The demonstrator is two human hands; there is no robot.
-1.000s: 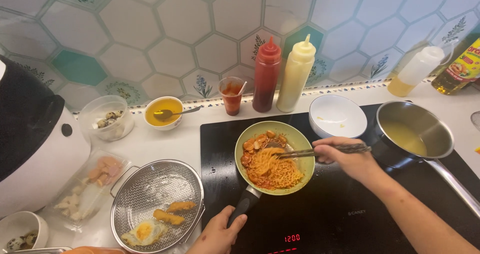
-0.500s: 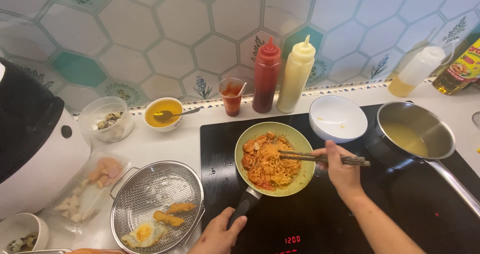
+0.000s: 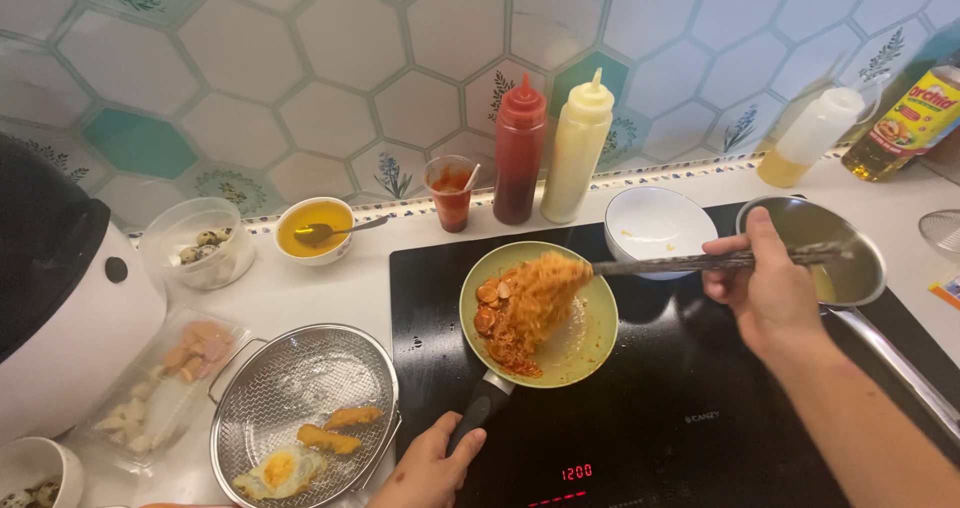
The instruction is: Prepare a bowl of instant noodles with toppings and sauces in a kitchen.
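Left hand [image 3: 432,463] closed around the black handle of a small green round frying pan [image 3: 590,348], which sits on the black glass induction hob [image 3: 680,428]. Right hand [image 3: 765,288] pinches a pair of dark chopsticks [image 3: 700,262], lifting a clump of orange-red noodles [image 3: 540,293] above the pan. Sliced sausage lies at the pan's left edge. White ceramic bowl [image 3: 655,223] just behind the pan; steel saucepan [image 3: 850,268] beside the right hand.
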